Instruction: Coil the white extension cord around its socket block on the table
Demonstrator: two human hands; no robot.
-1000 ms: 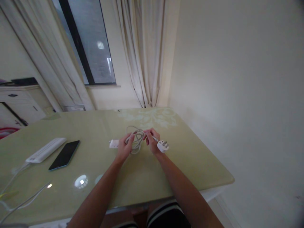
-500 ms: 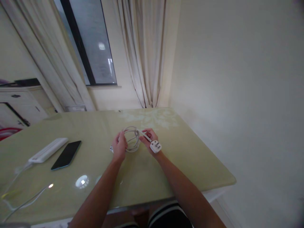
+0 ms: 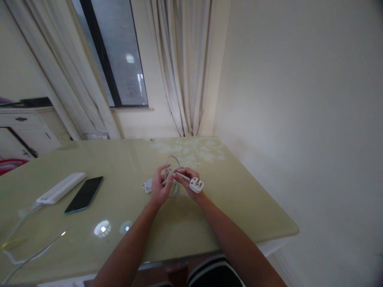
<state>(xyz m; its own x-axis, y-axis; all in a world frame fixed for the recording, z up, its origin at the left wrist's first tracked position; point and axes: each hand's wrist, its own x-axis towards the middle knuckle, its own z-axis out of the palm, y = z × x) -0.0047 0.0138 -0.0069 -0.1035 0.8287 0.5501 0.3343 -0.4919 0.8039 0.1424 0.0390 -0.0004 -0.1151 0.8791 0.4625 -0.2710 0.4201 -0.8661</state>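
Both of my hands are closed round a white extension cord [image 3: 172,159], bunched in loops above the table. My left hand [image 3: 160,187] grips the loops from the left, its thumb close to my right fingers. A white block-shaped end [image 3: 147,185] with small openings sticks out beyond my left hand; the rest of it is hidden behind the fingers. My right hand [image 3: 188,177] pinches the cord on the other side. Its three-pin plug [image 3: 196,185] hangs over my right wrist, pins facing me.
A black phone [image 3: 84,195] lies on the glossy green table [image 3: 239,215] to the left. Beside it is a white power strip [image 3: 61,188] with a cable running toward the front left. A thin cable [image 3: 38,253] lies nearer me. The wall [image 3: 293,119] borders the right side.
My left hand has moved right, toward my right hand, and the loops are squeezed into a tighter bunch. More of the white block end shows. My right hand and the plug have hardly moved.
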